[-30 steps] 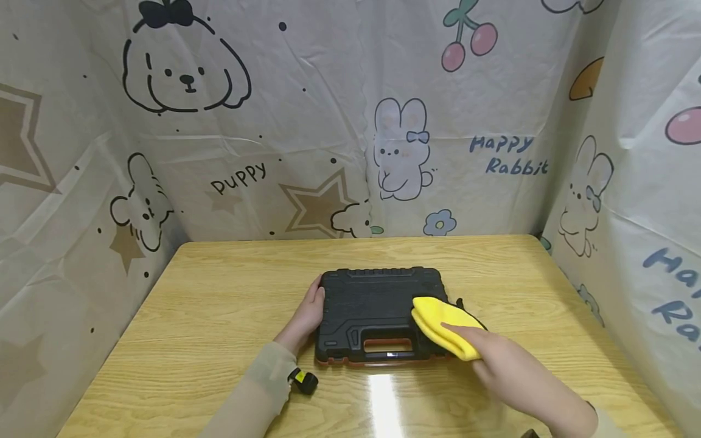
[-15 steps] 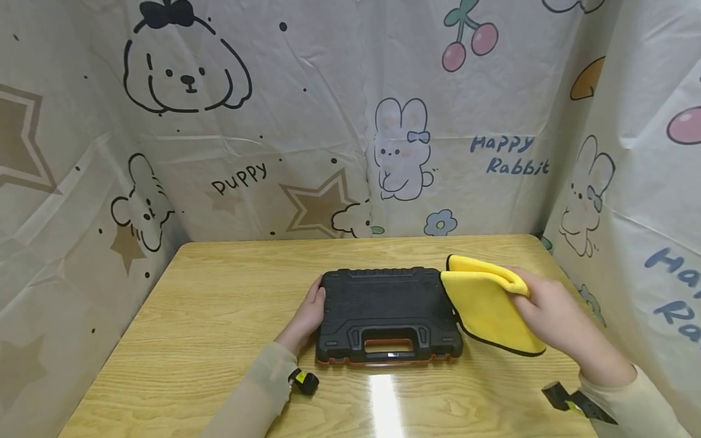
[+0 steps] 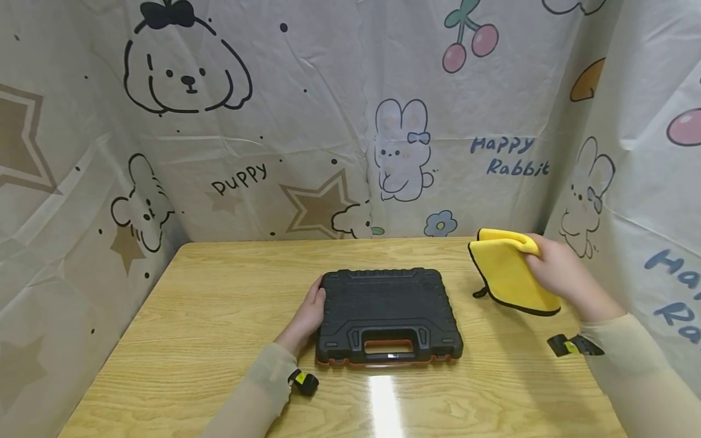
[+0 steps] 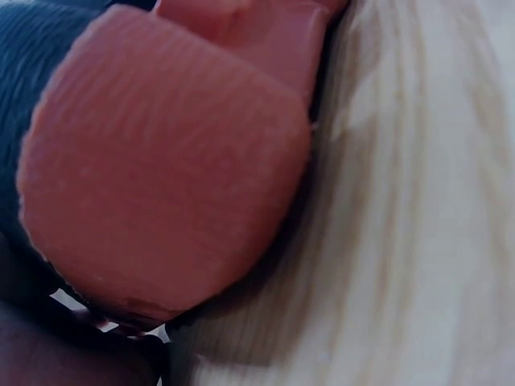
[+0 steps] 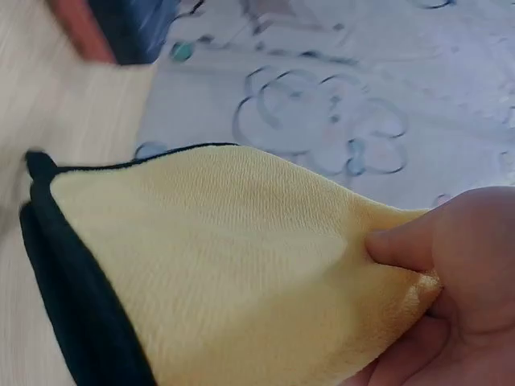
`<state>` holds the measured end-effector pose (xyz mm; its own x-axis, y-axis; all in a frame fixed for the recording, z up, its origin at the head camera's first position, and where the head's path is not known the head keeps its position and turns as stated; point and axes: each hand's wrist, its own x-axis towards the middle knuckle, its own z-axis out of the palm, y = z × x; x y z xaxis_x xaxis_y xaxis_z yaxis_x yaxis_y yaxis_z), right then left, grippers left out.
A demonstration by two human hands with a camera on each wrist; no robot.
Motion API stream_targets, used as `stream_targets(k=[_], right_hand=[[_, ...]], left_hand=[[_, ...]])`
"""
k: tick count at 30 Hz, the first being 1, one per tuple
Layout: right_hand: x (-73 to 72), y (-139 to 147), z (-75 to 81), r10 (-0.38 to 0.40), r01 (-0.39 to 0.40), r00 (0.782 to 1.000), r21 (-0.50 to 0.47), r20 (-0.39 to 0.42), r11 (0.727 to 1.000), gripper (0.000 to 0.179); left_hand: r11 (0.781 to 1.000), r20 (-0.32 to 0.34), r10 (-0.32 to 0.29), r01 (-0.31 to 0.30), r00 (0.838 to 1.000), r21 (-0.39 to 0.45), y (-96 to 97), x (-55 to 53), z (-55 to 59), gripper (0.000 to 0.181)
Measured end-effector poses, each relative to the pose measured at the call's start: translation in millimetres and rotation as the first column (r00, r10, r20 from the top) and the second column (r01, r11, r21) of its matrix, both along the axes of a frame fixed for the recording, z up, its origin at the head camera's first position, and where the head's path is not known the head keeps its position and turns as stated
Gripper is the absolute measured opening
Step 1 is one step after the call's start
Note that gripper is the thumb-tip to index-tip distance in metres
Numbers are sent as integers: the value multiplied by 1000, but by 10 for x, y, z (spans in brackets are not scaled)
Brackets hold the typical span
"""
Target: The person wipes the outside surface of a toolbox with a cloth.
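A black plastic tool case (image 3: 386, 304) with an orange-red lower half lies flat on the table, its handle towards me. My left hand (image 3: 308, 313) holds the case's left edge; most of its fingers are hidden. In the left wrist view, the case's orange-red corner (image 4: 169, 169) fills the near part, close above the wood. Off the table to the right, my right hand (image 3: 558, 271) pinches a folded yellow cloth (image 3: 506, 271) with black edging. The thumb presses on the cloth (image 5: 217, 257) in the right wrist view, and the cloth hangs apart from the case.
The wooden table (image 3: 219, 304) extends on both sides of the case. A printed curtain (image 3: 306, 121) encloses its back and sides. Each wrist wears a small black strapped device, such as the left wrist device (image 3: 303, 382).
My right hand has lifted the yellow cloth off the case's right side and carried it right and away from me. The cloth has partly unfolded. My left hand and the case stay put.
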<state>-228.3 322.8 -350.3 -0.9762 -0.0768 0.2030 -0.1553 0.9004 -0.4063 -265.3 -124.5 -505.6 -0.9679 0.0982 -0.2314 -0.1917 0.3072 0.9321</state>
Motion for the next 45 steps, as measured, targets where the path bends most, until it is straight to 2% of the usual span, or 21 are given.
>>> stream_targets(k=[3,5,8,11,16,22,25,30,37,40,45], right_hand=[[-113,32,-45,-31,29,999,30,43,999,41],[-167,30,-98,-31,28,999,64,41,998,41],[-200,-19,-214,12,-14,1000,135,16,991,41],[-182,-94,-351,69,-71,997,220,19,973,47],[-56,-201,-552,136,-142,990,301,41,943,56],[145,-311,-779,221,-214,975,331,16,919,53],[234,-369,-884,244,-239,969,362,33,901,48],[354,-443,-1010,283,-294,955,394,87,871,48],[479,-502,-1102,313,-374,926,406,210,834,59],[518,-526,-1129,307,-380,922,393,238,837,60],[562,-565,-1151,266,-370,904,300,335,879,75]], left_hand=[[1000,-1,-3,3,1000,-3,-4,-3,-9,57],[1000,-1,-4,4,1000,-5,-5,-2,-12,57],[1000,-5,-5,5,1000,-9,-5,-5,-18,57],[1000,-5,-4,4,1000,-7,-3,-9,-20,57],[1000,-6,-5,5,1000,-1,3,-5,-15,56],[1000,-7,-4,4,1000,-10,10,-2,2,57],[1000,0,4,-4,1000,-8,16,5,8,57],[1000,10,9,-9,1000,-14,25,9,11,57],[1000,26,6,-6,1000,-21,13,15,10,57],[1000,25,4,-3,1000,-18,12,15,9,58],[1000,21,5,-5,1000,-11,11,3,4,58]])
